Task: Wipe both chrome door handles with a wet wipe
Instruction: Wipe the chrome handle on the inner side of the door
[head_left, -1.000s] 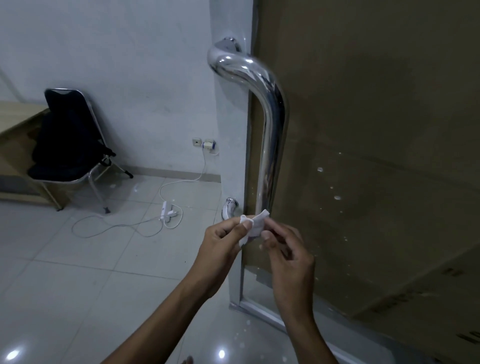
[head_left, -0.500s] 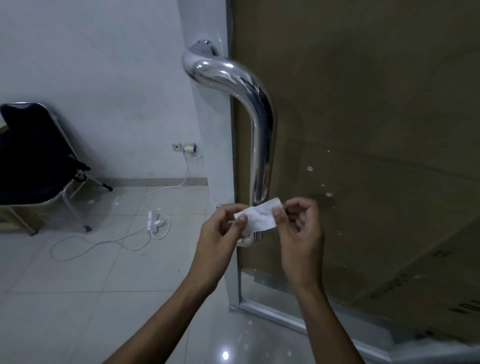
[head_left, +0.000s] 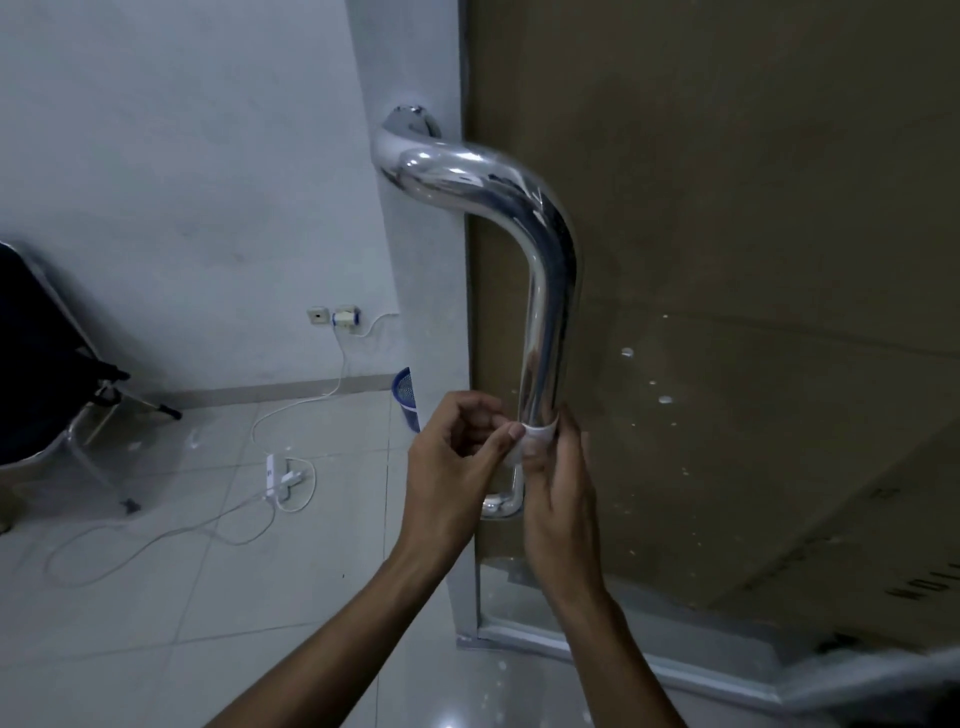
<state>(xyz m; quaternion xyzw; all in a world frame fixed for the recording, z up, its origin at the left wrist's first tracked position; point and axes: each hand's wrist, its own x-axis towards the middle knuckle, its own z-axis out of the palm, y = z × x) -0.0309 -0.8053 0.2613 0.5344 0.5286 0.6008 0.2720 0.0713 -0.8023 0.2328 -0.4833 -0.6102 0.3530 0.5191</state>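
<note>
A thick chrome door handle (head_left: 545, 312) curves out from the door's edge and runs down the brown-covered glass door (head_left: 753, 260). A white wet wipe (head_left: 537, 435) is wrapped around the handle's lower shaft. My right hand (head_left: 558, 483) holds the wipe against the shaft from the right. My left hand (head_left: 457, 467) pinches the wipe's left edge with thumb and forefinger. The handle's bottom bend (head_left: 506, 501) shows between my hands. Only one handle is in view.
A black chair (head_left: 47, 353) with chrome legs stands at the left. A white cable and charger (head_left: 278, 475) lie on the tiled floor, plugged into a wall socket (head_left: 345, 317). A blue bin (head_left: 408, 397) sits by the wall. The door's metal bottom frame (head_left: 623, 660) runs lower right.
The wipe was unfolded between my hands in front of the handle, then brought onto the lower shaft and wrapped around it. My view has shifted to the right.
</note>
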